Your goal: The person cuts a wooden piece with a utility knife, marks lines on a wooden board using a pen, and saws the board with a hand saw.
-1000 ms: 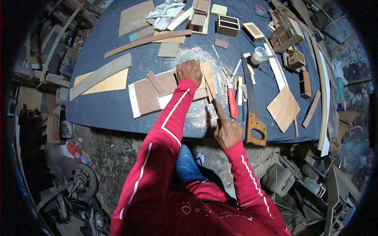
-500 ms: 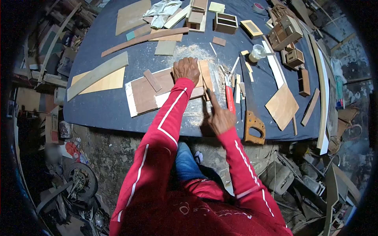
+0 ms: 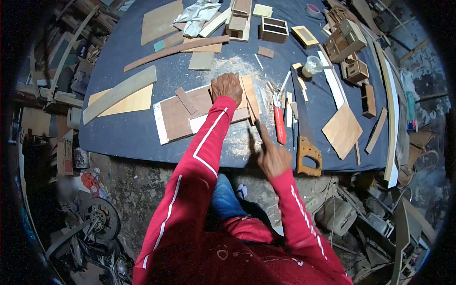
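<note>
Blue cloth [image 3: 118, 135] under a white-edged brown board [image 3: 175, 119]

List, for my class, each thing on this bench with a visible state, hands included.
Left hand: bent over wood pieces
Right hand: closed on dark tool, index finger extended
Handsaw: lying flat, unheld
Red-handled tool: lying, unheld
Plastic cup: upright, uncovered
Divided box: open
Cloth: crumpled
</note>
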Available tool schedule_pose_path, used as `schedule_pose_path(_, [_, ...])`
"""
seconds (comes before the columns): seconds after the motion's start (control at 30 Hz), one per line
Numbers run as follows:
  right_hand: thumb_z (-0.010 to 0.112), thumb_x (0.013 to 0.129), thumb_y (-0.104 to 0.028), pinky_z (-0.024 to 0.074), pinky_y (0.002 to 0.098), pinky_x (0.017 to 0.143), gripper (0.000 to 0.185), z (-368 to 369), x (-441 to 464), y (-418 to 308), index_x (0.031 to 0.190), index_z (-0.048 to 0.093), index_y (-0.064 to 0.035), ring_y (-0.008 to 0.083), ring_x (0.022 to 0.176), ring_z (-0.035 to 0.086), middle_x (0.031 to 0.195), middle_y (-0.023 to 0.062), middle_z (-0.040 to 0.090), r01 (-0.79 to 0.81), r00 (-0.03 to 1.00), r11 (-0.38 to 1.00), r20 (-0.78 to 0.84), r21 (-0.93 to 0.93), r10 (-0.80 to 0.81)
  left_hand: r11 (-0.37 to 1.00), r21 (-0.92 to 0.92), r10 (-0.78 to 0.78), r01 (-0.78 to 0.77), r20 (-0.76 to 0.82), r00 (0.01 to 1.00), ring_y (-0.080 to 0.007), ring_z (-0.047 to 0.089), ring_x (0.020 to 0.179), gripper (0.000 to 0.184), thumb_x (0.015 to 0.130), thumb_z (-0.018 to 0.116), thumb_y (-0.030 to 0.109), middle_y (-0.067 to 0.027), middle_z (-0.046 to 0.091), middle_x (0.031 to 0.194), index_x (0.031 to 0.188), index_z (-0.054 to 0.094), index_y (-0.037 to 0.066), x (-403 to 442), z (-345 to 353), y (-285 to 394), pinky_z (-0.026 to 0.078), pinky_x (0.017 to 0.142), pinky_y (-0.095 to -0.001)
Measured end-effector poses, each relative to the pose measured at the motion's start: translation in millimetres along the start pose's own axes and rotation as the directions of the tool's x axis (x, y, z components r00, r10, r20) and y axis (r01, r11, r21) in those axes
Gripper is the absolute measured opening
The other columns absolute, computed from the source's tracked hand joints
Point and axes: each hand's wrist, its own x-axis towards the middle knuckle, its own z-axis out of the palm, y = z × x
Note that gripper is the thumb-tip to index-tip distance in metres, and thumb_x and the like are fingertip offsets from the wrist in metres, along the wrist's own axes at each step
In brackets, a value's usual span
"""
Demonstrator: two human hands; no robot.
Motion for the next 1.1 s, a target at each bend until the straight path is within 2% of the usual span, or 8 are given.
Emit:
schedule_pose_path(0.07, [0.063, 0.079, -0.012, 0.0397, 0.0431, 0.042, 0.068, -4, -13, 0, 0.145, 0.048, -0.0192, 0.0317, 0.04, 0.055, 0.048, 0.0162, 0.054, -0.031, 0.997, 1.0, 0.078, 0.001, 0.031, 1.0, 0.015, -0.026, 0.025, 0.059, 0.998, -0.0304, 0.06, 0.087, 0.032, 0.1, 0.043, 0.028, -0.0148, 0.064, 0.088, 0.089, 0.065, 0.006, -6, 3, -1, 0.038, 0.083, -0.0448])
schedule_pose_path(0.13, [0.063, 0.079, -0.011, 0.0396, 0.044, 0.042, 0.069, 14, 10, -1, 0.146, 0.046, -0.0191, 0.0314, 0.041, 0.056, 0.049, 0.0163, 0.055, -0.022, 0.999, 0.999, 0.032, -0.047, 0.024, 0.999, 0.007, 0.035, -0.034, -0.026, 0.999, -0.0339, 0.063, 0.086, 0.031, 0.099, 0.045, 0.026, -0.0164, 0.066, 0.086, 0.085, 0.065, 0.006, -4, 2, 1, 0.041, 0.078, -0.0467])
schedule_pose_path(0.2, [0.062, 0.079, -0.011, 0.0398, 0.0447, 0.043, 0.069, 33, 39, 1, 0.145, 0.047, -0.0194, 0.0311, 0.042, 0.056, 0.05, 0.0179, 0.055, 0.014, 1.0, 0.999, -0.005, -0.041, -0.014, 0.999, 0.044, 0.003, -0.006, 0.064, 0.998, -0.0311, 0.06, 0.086, 0.031, 0.1, 0.045, 0.027, -0.0144, 0.064, 0.087, 0.088, 0.065, 0.006, -6, -1, 1, 0.038, 0.083, -0.0455])
schedule_pose_path(0.4, [0.062, 0.076, -0.008, 0.0422, 0.0441, 0.044, 0.069, -10, -9, -2, 0.144, 0.05, -0.0197, 0.0295, 0.042, 0.057, 0.05, 0.0175, 0.055, -0.073, 0.991, 0.997, 0.114, 0.017, 0.071, 0.999, 0.041, 0.011, -0.011, 0.022, 1.0, -0.0306, 0.062, 0.089, 0.031, 0.1, 0.046, 0.028, -0.0146, 0.064, 0.086, 0.088, 0.065, 0.006, -7, 0, -2, 0.039, 0.081, -0.0456])
schedule_pose_path(0.53, [0.063, 0.075, -0.008, 0.0383, 0.0419, 0.042, 0.073, 32, 40, 3, 0.145, 0.049, -0.0182, 0.0277, 0.04, 0.054, 0.051, 0.0161, 0.056, 0.023, 0.999, 1.0, -0.029, 0.017, -0.022, 0.999, 0.048, 0.012, -0.014, 0.035, 0.999, -0.0309, 0.062, 0.088, 0.032, 0.1, 0.046, 0.028, -0.0144, 0.064, 0.086, 0.088, 0.065, 0.006, -6, -3, 2, 0.039, 0.081, -0.0457])
schedule_pose_path(0.6, [0.063, 0.08, -0.012, 0.0433, 0.0485, 0.049, 0.074, 25, 18, 10, 0.149, 0.041, -0.0247, 0.0366, 0.047, 0.058, 0.052, 0.0192, 0.054, 0.097, 0.985, 0.995, -0.146, 0.036, -0.091, 0.999, 0.041, 0.01, -0.011, 0.028, 1.0, -0.0307, 0.062, 0.088, 0.032, 0.1, 0.046, 0.028, -0.0145, 0.064, 0.086, 0.088, 0.065, 0.005, -4, -1, 2, 0.039, 0.081, -0.0454])
schedule_pose_path(0.63, [0.063, 0.074, -0.007, 0.0394, 0.0408, 0.042, 0.072, -2, 5, 1, 0.144, 0.051, -0.019, 0.0278, 0.039, 0.054, 0.049, 0.0153, 0.056, 0.018, 1.0, 0.999, -0.002, -0.028, -0.018, 0.999, 0.04, 0.004, -0.005, 0.019, 1.0, -0.0306, 0.062, 0.087, 0.032, 0.1, 0.046, 0.028, -0.0144, 0.064, 0.086, 0.088, 0.065, 0.005, -3, 0, 1, 0.039, 0.081, -0.0453])
schedule_pose_path(1.1, [0.064, 0.075, -0.01, 0.0424, 0.0436, 0.044, 0.074, 13, 12, 0, 0.146, 0.046, -0.0199, 0.0301, 0.041, 0.057, 0.052, 0.016, 0.059, -0.037, 0.997, 0.999, 0.061, -0.024, 0.039, 0.999, 0.02, 0.034, -0.033, -0.063, 0.997, -0.0335, 0.063, 0.084, 0.03, 0.099, 0.047, 0.025, -0.0157, 0.066, 0.085, 0.084, 0.064, 0.006, -6, 2, 0, 0.041, 0.076, -0.0466])
